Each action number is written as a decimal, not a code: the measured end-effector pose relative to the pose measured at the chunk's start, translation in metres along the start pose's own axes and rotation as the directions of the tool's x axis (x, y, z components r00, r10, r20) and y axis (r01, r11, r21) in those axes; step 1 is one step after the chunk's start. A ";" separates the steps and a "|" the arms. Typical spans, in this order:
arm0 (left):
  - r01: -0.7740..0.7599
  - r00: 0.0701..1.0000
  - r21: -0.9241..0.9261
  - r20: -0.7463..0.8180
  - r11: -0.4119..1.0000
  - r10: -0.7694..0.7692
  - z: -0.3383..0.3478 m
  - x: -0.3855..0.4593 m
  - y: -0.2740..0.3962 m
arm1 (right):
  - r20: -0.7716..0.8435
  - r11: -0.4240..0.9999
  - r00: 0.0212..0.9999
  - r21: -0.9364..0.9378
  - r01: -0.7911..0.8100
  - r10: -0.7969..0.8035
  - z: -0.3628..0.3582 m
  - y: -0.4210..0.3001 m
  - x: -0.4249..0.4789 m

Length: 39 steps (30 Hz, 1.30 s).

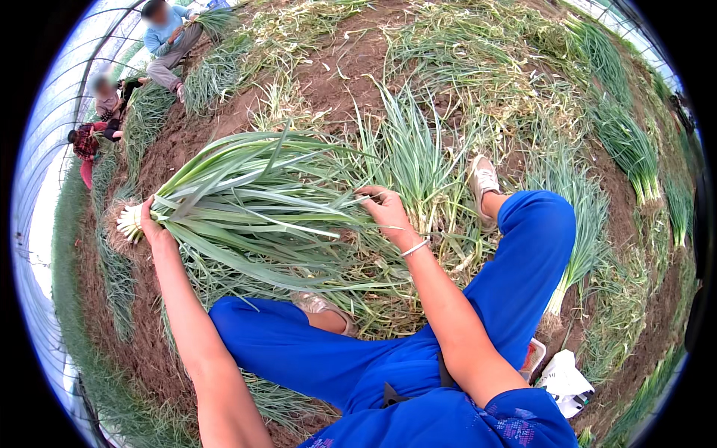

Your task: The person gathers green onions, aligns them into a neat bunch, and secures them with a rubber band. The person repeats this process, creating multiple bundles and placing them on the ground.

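Observation:
My left hand (151, 224) is closed round a bunch of green onions (246, 196), just beside its white stalks and brown roots, which point left. The long green leaves of the bunch spread rightward across the space in front of me. My right hand (383, 210), with a bracelet at the wrist, is at the leaf tips; its thumb and forefinger are near a few thin leaves, and whether they pinch any cannot be told. Just beyond it a loose clump of green onions (411, 151) lies on the ground.
Onion bundles (624, 145) lie along the right, one (577, 224) beside my knee. Trimmed leaves (465, 56) cover much of the soil. A white bag (563, 381) and a basket (535, 355) are at my right hip. Several people (168, 42) sit at the upper left.

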<state>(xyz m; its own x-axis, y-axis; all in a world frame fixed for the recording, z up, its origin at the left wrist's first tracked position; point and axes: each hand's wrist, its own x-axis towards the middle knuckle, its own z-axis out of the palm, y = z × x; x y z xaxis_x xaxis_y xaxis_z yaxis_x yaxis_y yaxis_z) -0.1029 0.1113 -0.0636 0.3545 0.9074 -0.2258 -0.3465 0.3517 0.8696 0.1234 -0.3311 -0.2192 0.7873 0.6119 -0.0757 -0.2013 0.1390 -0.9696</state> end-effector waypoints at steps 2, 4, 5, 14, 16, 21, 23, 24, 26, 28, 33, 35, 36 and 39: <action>0.011 1.000 0.020 0.013 1.000 -0.012 0.009 -0.002 0.000 | -0.023 0.990 0.997 0.123 -0.075 0.079 -0.003 -0.009 -0.002; 0.031 0.998 0.032 0.051 0.999 -0.033 0.012 -0.006 0.000 | 0.038 0.977 0.988 0.146 -0.156 0.152 -0.007 -0.018 -0.004; 0.045 0.995 0.032 0.085 0.998 -0.048 0.012 -0.008 0.001 | 0.069 0.968 0.980 0.156 -0.196 0.188 -0.008 -0.022 -0.006; 0.078 0.987 0.038 0.140 0.996 -0.083 0.040 -0.027 -0.004 | 0.039 0.991 0.990 0.009 0.135 -0.135 -0.001 -0.007 -0.006; 0.075 0.988 0.016 0.136 0.997 -0.076 0.034 -0.025 -0.002 | -0.197 0.826 0.880 -0.479 0.298 -0.432 0.004 -0.046 -0.013; 0.094 0.978 0.020 0.186 0.995 -0.097 0.033 -0.024 0.000 | 0.111 0.682 0.858 -0.561 0.470 -0.501 0.009 -0.102 -0.024; 0.146 0.970 0.010 0.193 0.989 -0.146 0.039 -0.030 -0.004 | 0.300 0.537 0.838 -0.659 0.527 -0.455 0.024 -0.100 -0.033; 0.141 0.968 0.019 0.204 0.990 -0.142 0.043 -0.031 -0.005 | 0.268 0.547 0.835 -0.652 0.525 -0.482 0.033 -0.091 -0.034; 0.124 0.968 0.031 0.218 0.992 -0.128 0.044 -0.032 -0.004 | 0.245 0.595 0.841 -0.612 0.520 -0.483 0.043 -0.075 -0.033; 0.048 0.979 0.001 0.199 0.999 -0.048 0.046 -0.027 -0.007 | 0.260 0.663 0.862 -0.555 0.502 -0.435 0.049 -0.069 -0.035; 0.071 0.983 -0.009 0.172 0.997 -0.068 0.041 -0.023 -0.006 | -0.101 0.789 0.990 0.614 -0.014 0.096 0.037 -0.064 -0.025; 0.055 0.986 -0.005 0.159 0.998 -0.054 0.035 -0.018 0.001 | 0.002 0.852 0.996 0.519 -0.074 0.086 0.029 -0.056 -0.023; 0.057 0.985 0.001 0.165 0.998 -0.056 0.033 -0.017 0.001 | 0.007 0.899 0.999 0.437 -0.037 0.037 0.029 -0.056 -0.023; 0.077 0.982 -0.014 0.175 0.997 -0.074 0.048 -0.028 -0.011 | 0.033 0.984 0.989 0.105 0.141 -0.145 0.027 -0.066 -0.027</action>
<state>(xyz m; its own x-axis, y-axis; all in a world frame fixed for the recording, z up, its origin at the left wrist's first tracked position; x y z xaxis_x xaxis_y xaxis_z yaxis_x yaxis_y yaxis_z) -0.0676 0.0712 -0.0457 0.5259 0.8246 -0.2087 -0.3301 0.4240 0.8434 0.0998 -0.3359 -0.1470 0.7883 0.6109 0.0735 -0.1487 0.3051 -0.9406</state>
